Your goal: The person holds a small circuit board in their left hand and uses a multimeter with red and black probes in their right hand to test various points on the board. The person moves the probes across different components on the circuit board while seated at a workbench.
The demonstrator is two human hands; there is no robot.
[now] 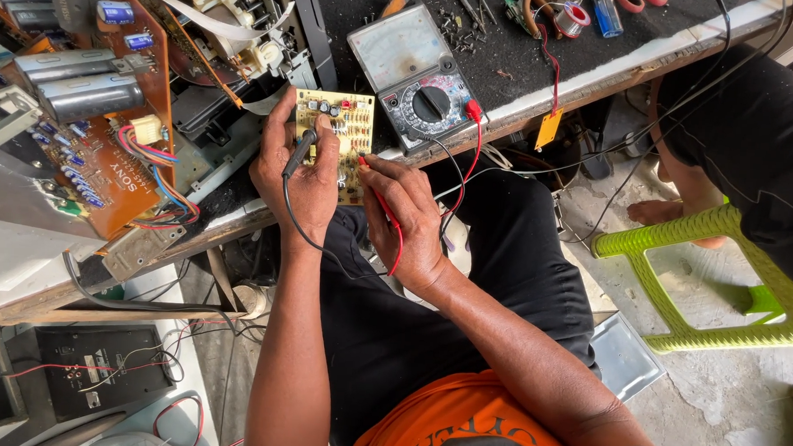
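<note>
Item: small yellow circuit board (351, 132), held at the near edge of the workbench (603, 75), just left of the analog multimeter (418, 75).

Left hand (295, 168): closed around the board's left side, with the black probe (299, 150) pinched in the same hand, tip resting on the board's face. Its black lead (301, 232) trails down toward the person's lap.

Right hand (406, 219): fingers pinched narrowly on the red probe (376, 190), tip touching the board's lower right part. The red lead (467, 163) loops up to the multimeter's right side.

Surroundings: large brown circuit board (125, 136) with silver capacitors standing tilted at far left; solder spool (570, 19) and blue lighter (606, 12) at far right of the bench; green plastic stool (710, 276) on the floor at right, beside another person's bare foot (664, 210)
</note>
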